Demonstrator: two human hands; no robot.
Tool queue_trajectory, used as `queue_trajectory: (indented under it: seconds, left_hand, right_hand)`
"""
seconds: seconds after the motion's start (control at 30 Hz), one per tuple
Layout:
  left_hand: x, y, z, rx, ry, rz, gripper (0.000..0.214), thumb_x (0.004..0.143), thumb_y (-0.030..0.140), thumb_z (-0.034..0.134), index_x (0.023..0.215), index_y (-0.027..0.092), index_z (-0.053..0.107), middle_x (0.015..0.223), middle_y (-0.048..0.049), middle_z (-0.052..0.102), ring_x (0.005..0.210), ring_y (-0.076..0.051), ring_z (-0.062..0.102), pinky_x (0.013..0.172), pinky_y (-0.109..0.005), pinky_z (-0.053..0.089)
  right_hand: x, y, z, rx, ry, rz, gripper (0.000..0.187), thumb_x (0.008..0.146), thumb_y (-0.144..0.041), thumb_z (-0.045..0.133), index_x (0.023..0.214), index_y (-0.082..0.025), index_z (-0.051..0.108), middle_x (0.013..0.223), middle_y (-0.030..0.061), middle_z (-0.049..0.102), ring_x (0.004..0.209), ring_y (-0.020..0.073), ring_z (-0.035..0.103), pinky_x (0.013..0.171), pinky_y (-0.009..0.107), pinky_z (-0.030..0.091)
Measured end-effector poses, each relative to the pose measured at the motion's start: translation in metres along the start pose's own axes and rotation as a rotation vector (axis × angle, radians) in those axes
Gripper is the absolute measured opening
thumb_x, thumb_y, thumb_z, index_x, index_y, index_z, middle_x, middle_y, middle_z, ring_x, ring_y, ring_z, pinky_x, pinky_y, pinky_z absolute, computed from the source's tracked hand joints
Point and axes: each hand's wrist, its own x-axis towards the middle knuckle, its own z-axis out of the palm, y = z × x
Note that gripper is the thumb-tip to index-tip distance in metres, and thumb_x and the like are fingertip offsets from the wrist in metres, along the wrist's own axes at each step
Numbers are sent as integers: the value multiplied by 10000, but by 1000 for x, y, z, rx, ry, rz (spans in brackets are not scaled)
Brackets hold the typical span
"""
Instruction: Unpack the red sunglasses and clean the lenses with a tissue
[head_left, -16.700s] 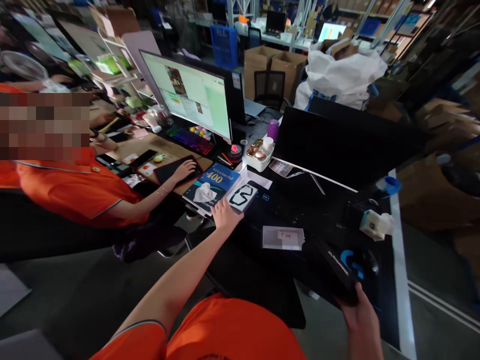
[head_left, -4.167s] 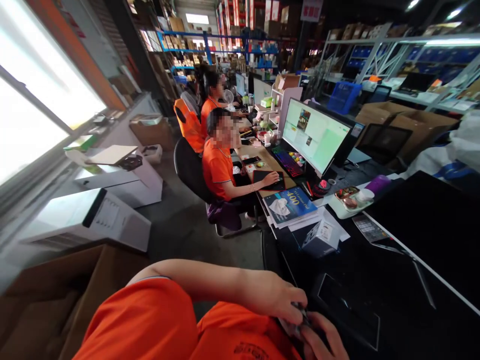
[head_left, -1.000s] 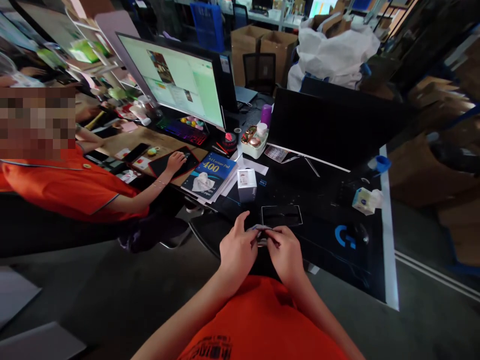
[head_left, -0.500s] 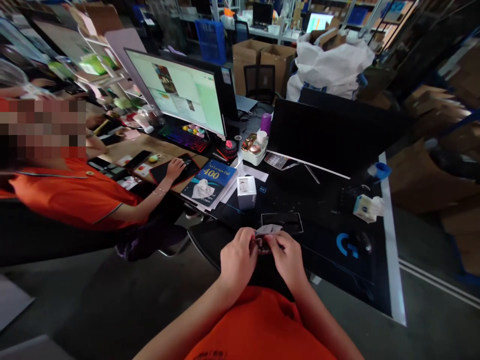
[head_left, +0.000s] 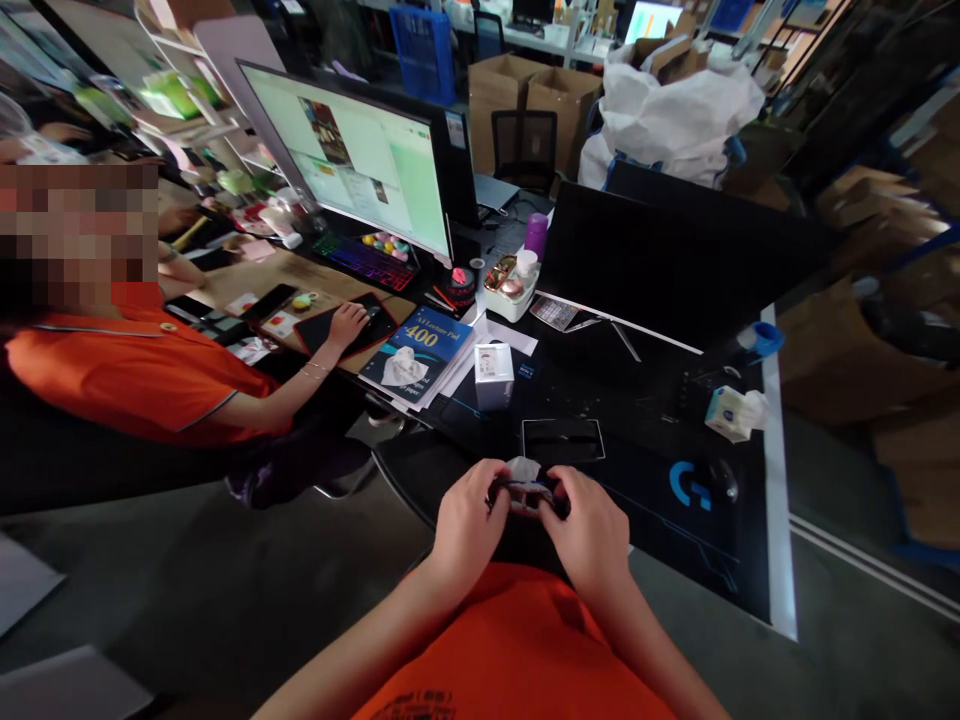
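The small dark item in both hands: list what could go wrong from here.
1. The small dark item is pinched by the left hand and right hand just off the desk edge; a slip would probably drop it onto the lap or floor.
2. The white box and black tray sit close ahead; a forward reach might knock them.

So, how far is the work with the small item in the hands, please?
Done: the small white box stands on the black desk, and the dark tray lies open and unfilled beside it. In hand: the left hand and right hand together hold a small dark item with a pale wrap. Left: the item is not yet on the tray or desk.
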Motion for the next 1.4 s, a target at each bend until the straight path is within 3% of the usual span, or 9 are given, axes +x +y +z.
queue_trajectory:
  seconds: [0.17,0.3,0.53,0.7,0.83,1.0,1.2,1.3,1.4]
  left_hand:
    - [-5,3,-1,-61,-36,-39,185,860,100,460,927,222,582,859,-3,662,781,-158,641,726,-272,495]
    - [-9,5,-1,-69,-23,92,212,865,92,451,968,215,590,917,-32,670,862,-170,645,791,-293,526]
    - [-9,4,-5,-57,-43,151,187,893,101,477,973,215,602,971,-42,667,909,-172,643,817,-299,540]
    - [-11,4,-8,-53,-25,209,208,907,86,464,987,214,607,987,-45,664,932,-163,652,845,-292,549]
    - [-12,6,-7,-9,-32,260,185,932,106,469,994,210,609,1011,-54,658,936,-157,659,851,-278,549]
    - [-12,3,-4,51,-89,304,196,923,95,495,1032,206,614,1040,-49,658,939,-148,661,851,-244,536]
    - [-5,9,2,279,-177,196,283,867,39,491,1036,220,627,1095,-29,674,866,-161,677,717,-244,509]
    - [1,20,4,392,-263,95,304,852,35,487,1016,237,644,1081,-7,690,809,-166,679,633,-249,464]
    - [8,30,5,416,-273,20,343,834,22,479,1032,247,646,1089,2,700,803,-176,681,628,-263,448]
  right_hand:
    - [-9,-2,2,18,91,-44,186,857,-103,566,962,-235,643,944,26,705,849,185,660,688,275,436]
    - [-14,-1,1,14,189,-52,131,861,-106,579,846,-219,643,809,18,696,763,177,639,666,283,420]
    - [-26,-2,-2,166,197,-264,185,868,-101,580,838,-248,688,795,24,708,756,186,635,707,306,478]
    - [-24,-2,-2,650,-49,9,60,850,-228,624,793,-223,642,1055,74,703,1013,218,661,880,342,529]
    - [-15,2,-3,880,-271,214,109,800,-239,671,893,-206,625,925,37,693,866,182,659,800,302,531]
    - [-6,4,-8,904,-480,207,198,724,-180,693,910,-195,626,762,-37,604,696,127,550,644,238,452]
    - [-7,13,-12,890,-389,303,103,824,-260,620,908,-201,630,783,-15,608,717,138,563,665,256,457]
    - [-10,16,-17,1050,-416,345,154,866,-309,598,988,-216,616,814,-11,596,757,144,584,715,270,488]
    - [-13,16,-20,1139,-441,308,293,792,-299,687,1063,-221,610,906,-1,608,821,144,583,761,272,496]
